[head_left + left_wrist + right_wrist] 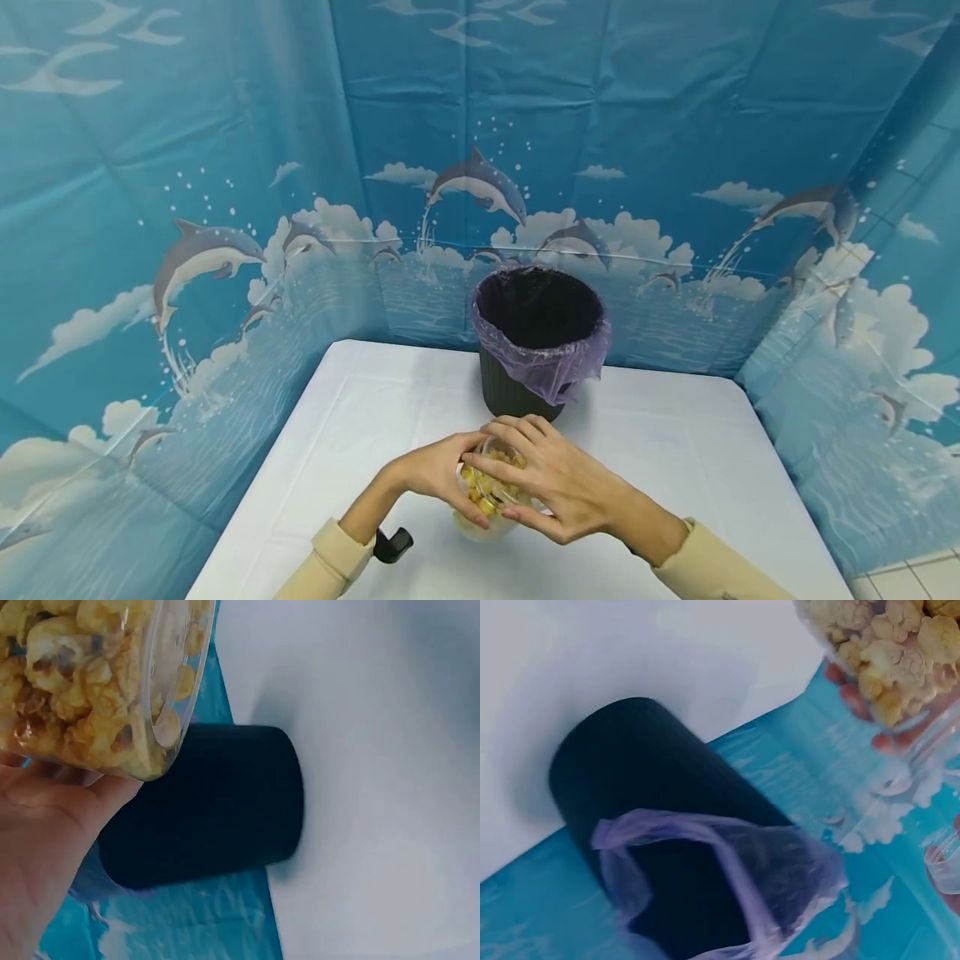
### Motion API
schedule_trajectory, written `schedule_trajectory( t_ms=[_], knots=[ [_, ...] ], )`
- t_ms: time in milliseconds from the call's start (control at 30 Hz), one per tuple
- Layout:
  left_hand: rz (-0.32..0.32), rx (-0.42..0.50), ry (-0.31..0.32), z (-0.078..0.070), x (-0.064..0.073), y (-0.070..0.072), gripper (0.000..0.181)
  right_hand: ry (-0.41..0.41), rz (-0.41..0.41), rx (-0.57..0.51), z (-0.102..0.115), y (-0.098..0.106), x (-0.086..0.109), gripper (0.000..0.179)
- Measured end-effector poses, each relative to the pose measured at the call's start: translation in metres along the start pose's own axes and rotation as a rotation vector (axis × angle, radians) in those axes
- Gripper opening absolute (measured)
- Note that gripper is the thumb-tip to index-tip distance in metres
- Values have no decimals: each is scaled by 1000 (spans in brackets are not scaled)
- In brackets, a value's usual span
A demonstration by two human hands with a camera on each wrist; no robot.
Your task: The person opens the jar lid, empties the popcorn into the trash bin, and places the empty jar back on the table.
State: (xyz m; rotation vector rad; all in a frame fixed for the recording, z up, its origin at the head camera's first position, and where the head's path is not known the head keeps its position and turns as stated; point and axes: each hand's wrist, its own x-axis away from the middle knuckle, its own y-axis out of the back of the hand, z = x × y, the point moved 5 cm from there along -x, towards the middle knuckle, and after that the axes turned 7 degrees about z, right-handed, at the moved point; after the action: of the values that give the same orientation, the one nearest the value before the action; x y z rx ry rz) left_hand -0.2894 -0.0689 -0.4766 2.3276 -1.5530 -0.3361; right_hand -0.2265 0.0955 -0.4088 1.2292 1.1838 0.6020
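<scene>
My left hand (442, 467) grips the side of a clear plastic jar (480, 492) full of yellow popcorn (75, 697). The jar is in the air above the white table, its rounded base showing in the left wrist view. My right hand (555, 479) is curled over the jar's top, thumb and fingers spread about it. Near its fingertips is a clear round lid (946, 874), partly cut off by the right wrist view's edge. Left-hand fingers (851, 697) show behind the jar there.
Behind the jar a black bin (517, 387) with a purple bag (540, 367) over its rim stands at the table's far side. The white table (397, 392) backs onto a blue dolphin curtain (465, 100). A small black object (393, 546) shows beside the left sleeve.
</scene>
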Motion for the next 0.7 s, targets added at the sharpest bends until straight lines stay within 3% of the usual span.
schedule_trajectory(
  t_ms=[133,300,500,700],
  knots=[
    [-75,35,60,16,15,5,101,-105,35,-11,-13,-4,14,68],
    [-197,47,115,26,35,15,99,-249,81,-13,-36,-21,39,69],
    [-308,71,113,30,55,26,99,-375,97,-18,-64,-49,79,58],
    [-351,107,106,34,66,26,100,-505,91,-62,-87,-78,120,53]
  ],
)
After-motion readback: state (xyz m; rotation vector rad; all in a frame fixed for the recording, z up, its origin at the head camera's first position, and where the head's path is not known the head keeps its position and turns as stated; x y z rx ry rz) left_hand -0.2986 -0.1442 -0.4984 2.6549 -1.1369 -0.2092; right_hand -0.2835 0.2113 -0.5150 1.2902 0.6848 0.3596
